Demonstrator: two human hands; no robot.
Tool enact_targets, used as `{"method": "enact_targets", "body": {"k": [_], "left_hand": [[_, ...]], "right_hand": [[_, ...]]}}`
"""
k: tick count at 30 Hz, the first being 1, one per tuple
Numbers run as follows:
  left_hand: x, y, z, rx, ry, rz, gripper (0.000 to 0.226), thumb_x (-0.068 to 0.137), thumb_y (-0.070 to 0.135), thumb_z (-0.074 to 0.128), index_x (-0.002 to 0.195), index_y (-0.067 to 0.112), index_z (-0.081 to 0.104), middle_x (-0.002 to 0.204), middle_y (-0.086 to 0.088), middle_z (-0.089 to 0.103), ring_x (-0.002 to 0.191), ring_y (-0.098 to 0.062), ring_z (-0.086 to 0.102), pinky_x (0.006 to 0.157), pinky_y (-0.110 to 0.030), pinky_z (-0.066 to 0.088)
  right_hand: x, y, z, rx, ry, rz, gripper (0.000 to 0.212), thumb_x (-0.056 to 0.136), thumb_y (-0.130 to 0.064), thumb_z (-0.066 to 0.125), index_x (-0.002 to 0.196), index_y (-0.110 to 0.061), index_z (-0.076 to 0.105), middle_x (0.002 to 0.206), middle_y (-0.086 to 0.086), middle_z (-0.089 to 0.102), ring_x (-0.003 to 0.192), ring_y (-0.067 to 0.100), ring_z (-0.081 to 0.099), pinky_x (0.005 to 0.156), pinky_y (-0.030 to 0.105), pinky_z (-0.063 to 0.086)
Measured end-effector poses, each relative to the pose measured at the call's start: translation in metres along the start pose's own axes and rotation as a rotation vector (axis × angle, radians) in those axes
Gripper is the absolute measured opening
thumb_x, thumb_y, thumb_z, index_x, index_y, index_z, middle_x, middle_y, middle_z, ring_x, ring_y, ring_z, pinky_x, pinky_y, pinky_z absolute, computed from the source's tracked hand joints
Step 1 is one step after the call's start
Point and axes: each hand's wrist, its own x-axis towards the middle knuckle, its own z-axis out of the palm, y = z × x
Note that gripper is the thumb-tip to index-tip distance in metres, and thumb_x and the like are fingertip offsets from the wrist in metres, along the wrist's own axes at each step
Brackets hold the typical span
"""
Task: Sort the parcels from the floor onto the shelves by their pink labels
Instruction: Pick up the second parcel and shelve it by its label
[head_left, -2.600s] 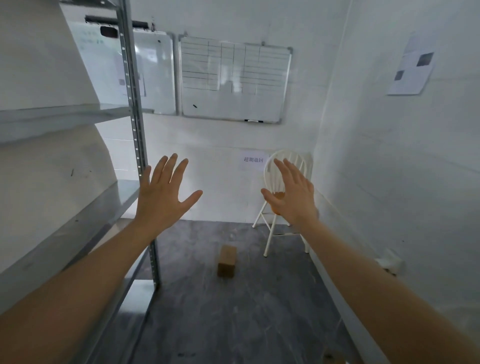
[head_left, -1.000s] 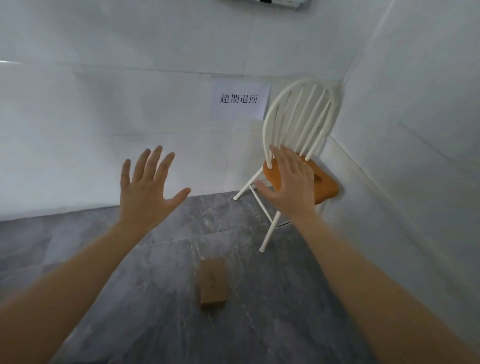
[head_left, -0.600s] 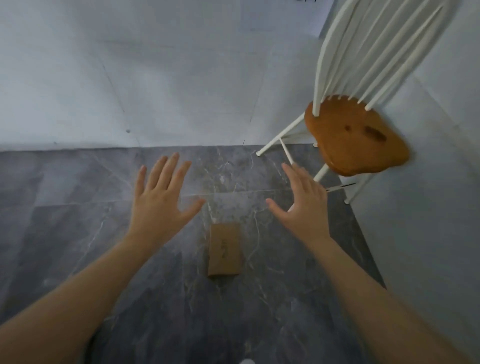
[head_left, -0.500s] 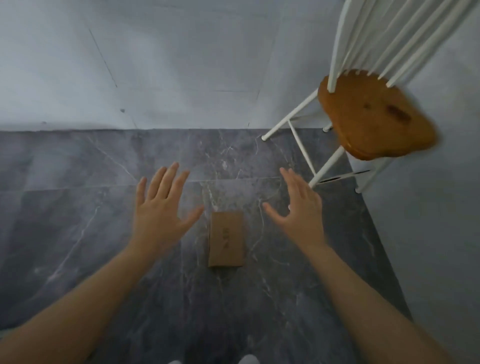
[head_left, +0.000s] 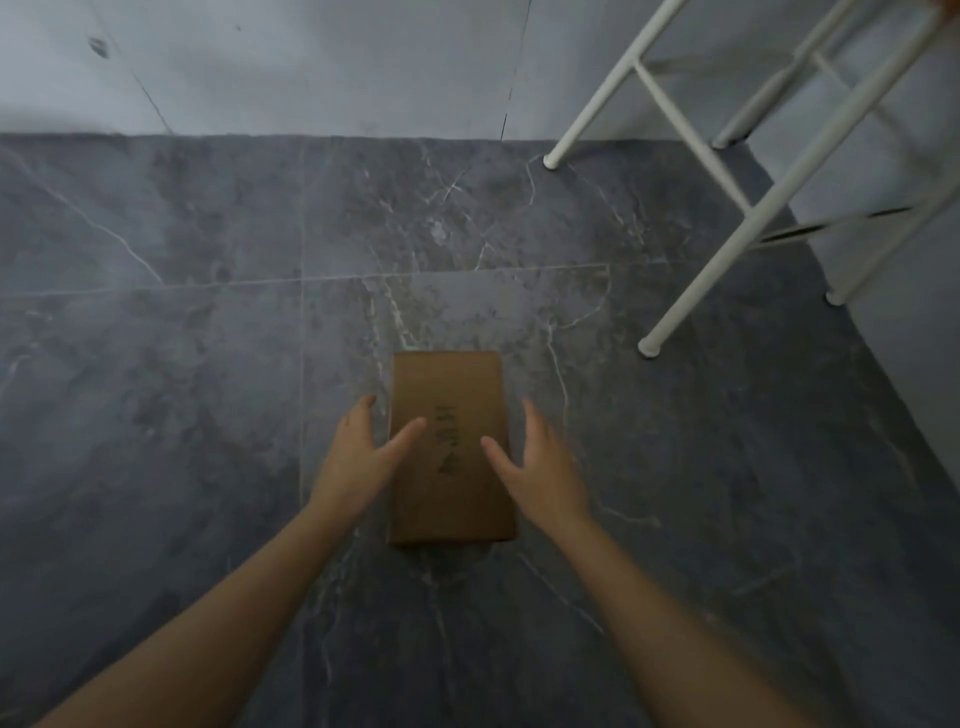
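A small brown cardboard parcel (head_left: 450, 410) lies flat on the dark grey marble floor, its long side running away from me, with dark print on its top. No pink label shows on the faces I see. My left hand (head_left: 358, 457) is open at the parcel's left edge, thumb over the top face. My right hand (head_left: 540, 462) is open at its right edge, thumb also over the top. Whether the fingers touch the cardboard I cannot tell. The shelves are out of view.
The white legs of a chair (head_left: 727, 218) stand at the upper right, close to the parcel. A pale wall (head_left: 311, 62) meets the floor along the top, and another wall (head_left: 914, 332) closes in on the right.
I have walked from the shelf to the parcel and bent down. Both open hands dropped from in front of me to either side of the parcel. The chair seat left the view.
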Motion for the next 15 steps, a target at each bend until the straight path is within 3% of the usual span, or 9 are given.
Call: {"method": "enact_targets", "body": {"k": [2,4,9,15], "left_hand": [[0.015,-0.013,0.02,-0.306,-0.087,-0.164,0.067,0.082,0.041,0.061,0.136,0.009,0.038,0.135,-0.013,0.05,0.117,-0.026,0.052,0.09,-0.035,0.045],[0.025,-0.026,0.035,-0.462,-0.104,-0.202,0.063,0.079,0.036,0.067,0.131,0.01,0.043,0.125,-0.011,0.058,0.105,-0.024,0.06,0.082,-0.034,0.05],[0.033,-0.046,0.051,-0.646,-0.046,-0.201,0.072,0.072,0.035,0.075,0.133,0.019,0.042,0.12,-0.009,0.062,0.101,-0.026,0.064,0.089,-0.046,0.052],[0.012,-0.004,0.03,-0.765,-0.085,-0.179,0.059,0.082,0.032,0.065,0.135,0.022,0.041,0.12,-0.008,0.061,0.098,-0.023,0.064,0.073,-0.036,0.055]], "right_hand": [[0.015,0.011,0.025,0.099,-0.004,0.012,0.082,0.087,-0.056,0.048,0.149,-0.017,0.012,0.154,0.006,0.028,0.138,0.023,0.032,0.111,0.04,0.03],[0.023,0.016,0.044,0.257,0.013,0.026,0.081,0.083,-0.054,0.055,0.147,-0.02,0.019,0.147,0.001,0.04,0.13,0.019,0.043,0.105,0.036,0.038],[0.025,0.015,0.054,0.547,0.077,0.078,0.075,0.078,-0.044,0.067,0.142,-0.026,0.03,0.127,-0.004,0.056,0.108,0.011,0.055,0.09,0.025,0.043],[0.01,-0.011,0.018,0.596,0.102,0.056,0.074,0.081,-0.043,0.065,0.143,-0.024,0.031,0.13,-0.002,0.056,0.11,0.011,0.056,0.096,0.029,0.046]]}}
